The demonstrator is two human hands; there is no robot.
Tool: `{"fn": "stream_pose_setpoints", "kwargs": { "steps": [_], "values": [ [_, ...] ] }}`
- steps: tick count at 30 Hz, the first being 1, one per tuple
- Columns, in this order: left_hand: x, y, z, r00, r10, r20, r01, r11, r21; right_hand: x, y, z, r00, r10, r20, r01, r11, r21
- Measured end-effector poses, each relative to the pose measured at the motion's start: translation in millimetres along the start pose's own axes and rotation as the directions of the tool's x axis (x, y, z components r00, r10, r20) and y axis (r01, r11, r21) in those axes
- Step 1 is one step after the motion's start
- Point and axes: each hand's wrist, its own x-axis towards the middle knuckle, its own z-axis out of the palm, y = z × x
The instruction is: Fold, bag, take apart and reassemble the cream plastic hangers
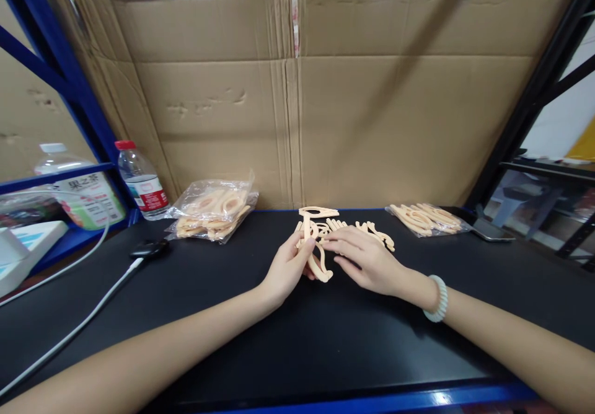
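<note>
My left hand (289, 266) is closed on a curved pale wooden piece (320, 270), which it holds tilted above the black tabletop. Beside it, my right hand (365, 258) reaches over loose pale wooden pieces (381, 235). Its fingers are somewhat bent and apart, the fingertips close to the held piece; whether they touch a piece I cannot tell. Behind both hands lies another flat wooden piece (320, 211) with an oval opening. Part of the loose pile is hidden by my hands.
Clear bags of wooden pieces (214, 209) are stacked at the left, and another bag (425, 219) lies right beside a dark flat object (493, 229). A red-capped bottle (142, 181), a black device (149, 248) with a white cable, and a cardboard wall (395, 110) border the table (325, 346).
</note>
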Motion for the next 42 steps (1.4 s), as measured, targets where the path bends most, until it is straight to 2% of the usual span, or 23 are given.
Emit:
{"fn": "stream_pose_setpoints", "kwargs": {
  "steps": [3,6,11,13,15,17,20,24,26,28,33,35,36,39,42],
  "values": [
    [-0.7,2.6,1.7,1.000,0.026,0.010,-0.027,0.999,0.042,3.0,-12.4,-1.9,0.980,-0.184,0.076,0.187,0.982,-0.034],
    [-0.7,2.9,2.5,0.999,0.041,-0.003,-0.041,0.996,0.078,4.4,-15.6,-2.1,0.964,-0.236,0.125,0.247,0.966,-0.079],
    [-0.6,0.4,-0.6,0.998,0.056,0.006,-0.056,0.992,0.114,3.5,-13.9,-0.2,0.976,-0.179,0.128,0.193,0.975,-0.110],
    [-0.2,0.7,-2.8,0.997,0.072,-0.021,-0.068,0.988,0.142,2.1,-13.6,-0.1,0.982,-0.142,0.128,0.153,0.984,-0.086],
    [0.6,1.4,-4.8,0.995,0.079,-0.064,-0.067,0.984,0.166,0.3,-13.3,-0.7,0.993,-0.075,0.093,0.076,0.997,-0.014],
    [1.6,1.7,-6.2,0.994,0.078,-0.079,-0.062,0.980,0.191,-1.1,-12.7,-1.4,0.998,0.055,0.031,-0.058,0.991,0.119],
    [2.2,0.4,-7.3,0.995,0.082,-0.047,-0.068,0.966,0.251,-1.2,-11.3,-1.6,0.957,0.288,0.032,-0.276,0.874,0.401],
    [0.0,-1.1,-7.6,0.992,0.124,0.026,-0.125,0.922,0.366,1.4,-9.1,0.0,0.899,0.393,0.195,-0.408,0.589,0.697],
    [-1.4,-0.6,-7.5,0.986,0.166,0.027,-0.163,0.902,0.400,2.5,-7.6,0.2,0.872,0.438,0.221,-0.439,0.495,0.750],
    [-2.3,0.5,-7.1,0.979,0.203,0.016,-0.190,0.886,0.424,3.1,-5.2,-0.3,0.835,0.510,0.206,-0.459,0.438,0.773],
    [-3.1,2.5,-4.9,0.975,0.222,-0.033,-0.178,0.856,0.485,2.2,1.4,-2.2,0.706,0.699,0.114,-0.488,0.364,0.794],
    [-3.7,2.3,-4.7,0.966,0.256,-0.029,-0.203,0.825,0.528,2.0,0.7,-1.7,0.672,0.725,0.151,-0.518,0.314,0.796],
    [-4.1,2.1,-4.8,0.956,0.292,-0.012,-0.236,0.795,0.558,2.1,-0.5,-1.2,0.676,0.708,0.203,-0.536,0.284,0.795],
    [-5.4,1.6,-6.7,0.913,0.400,0.082,-0.347,0.651,0.675,2.6,-6.1,0.8,0.731,0.565,0.383,-0.585,0.229,0.778],
    [-5.9,1.7,-9.8,0.904,0.397,0.157,-0.357,0.503,0.787,2.7,-10.1,1.8,0.740,0.490,0.460,-0.616,0.220,0.757]
  ]
}}
